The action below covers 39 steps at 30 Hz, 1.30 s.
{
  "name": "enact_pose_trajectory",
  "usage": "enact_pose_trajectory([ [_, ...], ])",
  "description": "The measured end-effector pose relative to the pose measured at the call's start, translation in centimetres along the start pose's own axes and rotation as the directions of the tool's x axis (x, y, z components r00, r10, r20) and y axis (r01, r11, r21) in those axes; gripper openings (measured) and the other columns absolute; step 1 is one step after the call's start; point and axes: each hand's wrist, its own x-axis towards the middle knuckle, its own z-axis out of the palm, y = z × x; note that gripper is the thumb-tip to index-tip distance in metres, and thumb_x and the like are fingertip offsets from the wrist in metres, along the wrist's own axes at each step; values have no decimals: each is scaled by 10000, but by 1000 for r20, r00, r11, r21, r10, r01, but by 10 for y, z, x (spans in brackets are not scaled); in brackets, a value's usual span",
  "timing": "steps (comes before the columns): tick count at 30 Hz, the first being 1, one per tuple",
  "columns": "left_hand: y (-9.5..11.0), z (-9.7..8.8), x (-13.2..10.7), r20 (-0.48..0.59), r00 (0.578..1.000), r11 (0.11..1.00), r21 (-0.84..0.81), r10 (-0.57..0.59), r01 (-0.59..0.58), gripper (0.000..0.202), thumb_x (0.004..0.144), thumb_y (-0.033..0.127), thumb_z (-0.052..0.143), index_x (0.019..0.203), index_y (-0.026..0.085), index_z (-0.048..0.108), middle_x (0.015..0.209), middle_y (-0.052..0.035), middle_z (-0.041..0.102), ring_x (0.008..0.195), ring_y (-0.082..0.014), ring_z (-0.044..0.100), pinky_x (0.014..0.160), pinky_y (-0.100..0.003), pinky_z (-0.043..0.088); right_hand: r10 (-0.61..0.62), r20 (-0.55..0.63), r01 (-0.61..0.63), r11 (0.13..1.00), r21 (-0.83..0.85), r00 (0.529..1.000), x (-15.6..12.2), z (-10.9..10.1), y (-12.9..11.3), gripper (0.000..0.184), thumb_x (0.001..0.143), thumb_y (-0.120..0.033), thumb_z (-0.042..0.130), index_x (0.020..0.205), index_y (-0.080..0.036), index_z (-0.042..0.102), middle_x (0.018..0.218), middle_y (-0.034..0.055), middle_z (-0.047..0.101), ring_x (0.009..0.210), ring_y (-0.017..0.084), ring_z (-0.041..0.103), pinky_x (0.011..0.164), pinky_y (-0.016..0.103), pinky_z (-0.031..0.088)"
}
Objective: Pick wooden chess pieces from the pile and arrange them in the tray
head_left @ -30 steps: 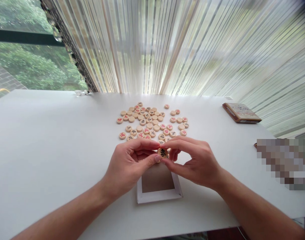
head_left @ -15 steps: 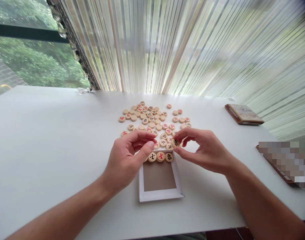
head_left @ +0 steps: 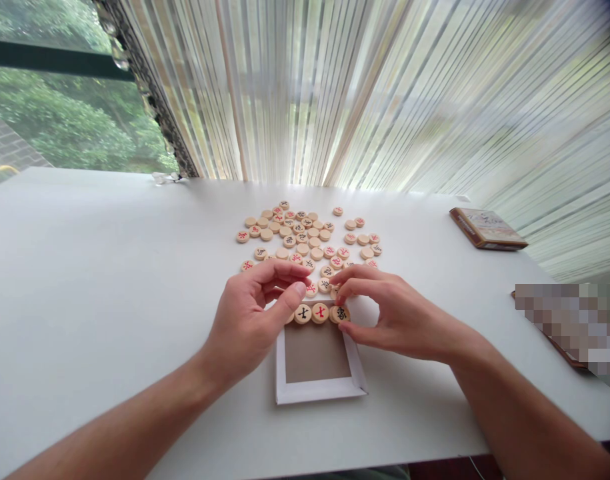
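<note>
My right hand (head_left: pixel 395 310) grips a round wooden Chinese chess piece (head_left: pixel 341 314) with a black character between thumb and fingers. That piece is over the far right corner of a shallow white box (head_left: pixel 322 391), overlapping another piece there. Along the box's far side stands a row of pieces, among them one with a black character (head_left: pixel 303 313) and one with a red character (head_left: pixel 320 313). My left hand (head_left: pixel 257 310) hovers by the box's far left corner, partly covering the row. Its fingers are curved and apart from the thumb, with nothing visible between them.
Many loose chess pieces (head_left: pixel 301 238), some face up and some blank side up, lie scattered on the white table (head_left: pixel 135 300) beyond the box. A flat brown-edged box (head_left: pixel 487 228) is at the right, with a blurred-out item (head_left: pixel 567 327) nearer. A striped curtain (head_left: pixel 285 93) hangs behind.
My right hand has brought its chess piece down and slightly left, from above the loose pieces to the right end of the row. My left hand has stayed nearly in place.
</note>
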Motion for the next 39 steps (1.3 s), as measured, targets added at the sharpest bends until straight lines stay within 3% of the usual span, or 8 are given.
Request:
enact_pose_trajectory([
  [12, -1, 0, -1, 9, 1000, 1000, 7, 4, -4, 135, 931, 278, 751, 1009, 178, 797, 966, -50, 795, 875, -170, 749, 764, -233, 616, -25, -24, 25, 999, -22, 999, 2, 1, -1, 144, 872, -180, 768, 983, -238, 697, 1235, 100, 713, 1131, 281, 701, 960, 414, 594],
  [34, -1, -2, -1, 12, 1000, 1000, 6, -4, 4, 112, 918, 262, 765, 993, 186, 796, 964, -42, 796, 879, -163, 739, 766, -228, 601, 17, -20, -17, 1000, 5, 1000, 1, -1, -1, 153, 867, -204, 775, 988, -237, 687, 1252, 77, 704, 1162, 270, 687, 1007, 408, 558],
  [39, 1, -7, 6, -31, 999, 1000, 14, 26, -26, 141, 902, 283, 766, 970, 163, 796, 926, -52, 795, 838, -178, 740, 747, -258, 607, 34, -85, -32, 999, 26, 996, 2, -5, 1, 134, 856, -227, 784, 961, -230, 700, 1197, 58, 735, 1025, 228, 697, 890, 358, 571],
])
